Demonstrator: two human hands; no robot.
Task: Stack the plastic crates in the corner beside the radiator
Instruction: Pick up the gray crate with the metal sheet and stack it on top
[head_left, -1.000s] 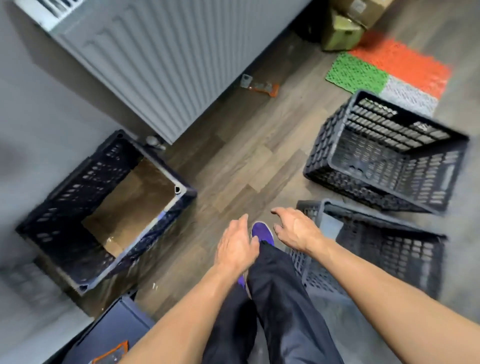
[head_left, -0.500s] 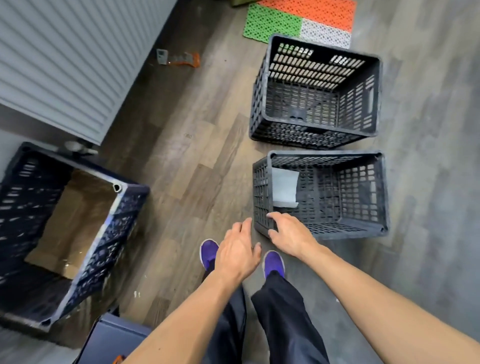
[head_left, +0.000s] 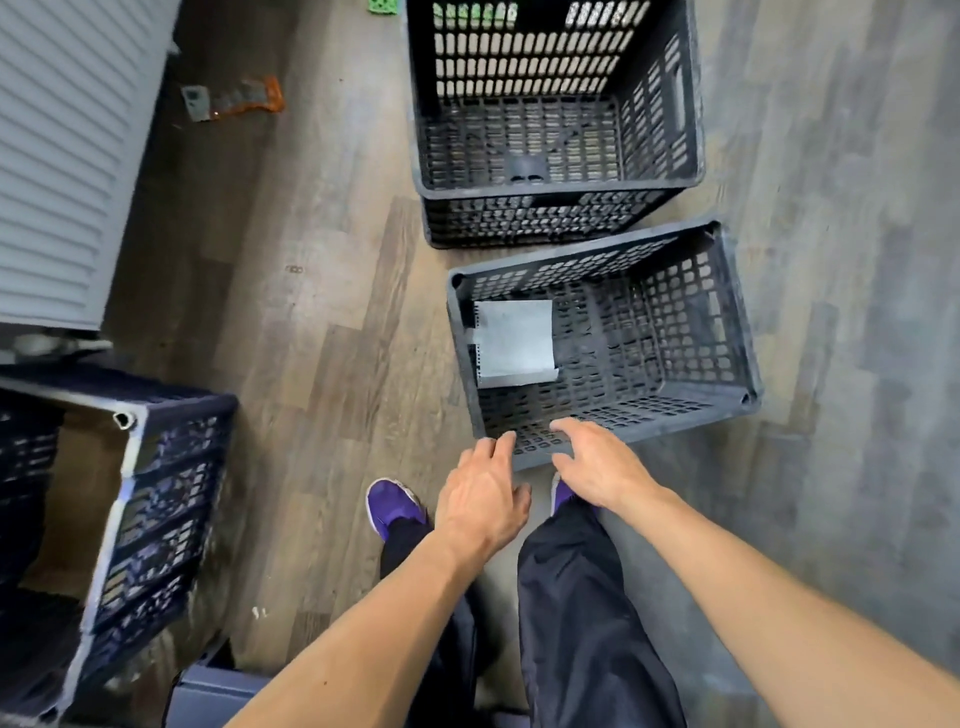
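A grey plastic crate (head_left: 727, 332) with a white sheet of paper (head_left: 514, 343) inside stands on the floor just ahead of my feet. A second, darker crate (head_left: 670, 104) stands right behind it. A dark blue crate (head_left: 166, 499) with cardboard in its bottom sits at the lower left, below the white radiator (head_left: 57, 171). My left hand (head_left: 483, 499) hovers over the near rim of the grey crate, fingers spread. My right hand (head_left: 597, 467) is beside it, fingertips at the same rim, holding nothing.
An orange and clear piece of litter (head_left: 234, 101) lies on the wood floor near the radiator. A dark blue box (head_left: 218, 696) sits at the bottom edge by my legs. My purple shoes (head_left: 392, 506) stand between the crates. A green mat corner (head_left: 382, 5) shows at the top.
My view has swung right and down from the blue crate to the grey crates. Both hands have reached forward to the near rim of the grey crate with the paper.
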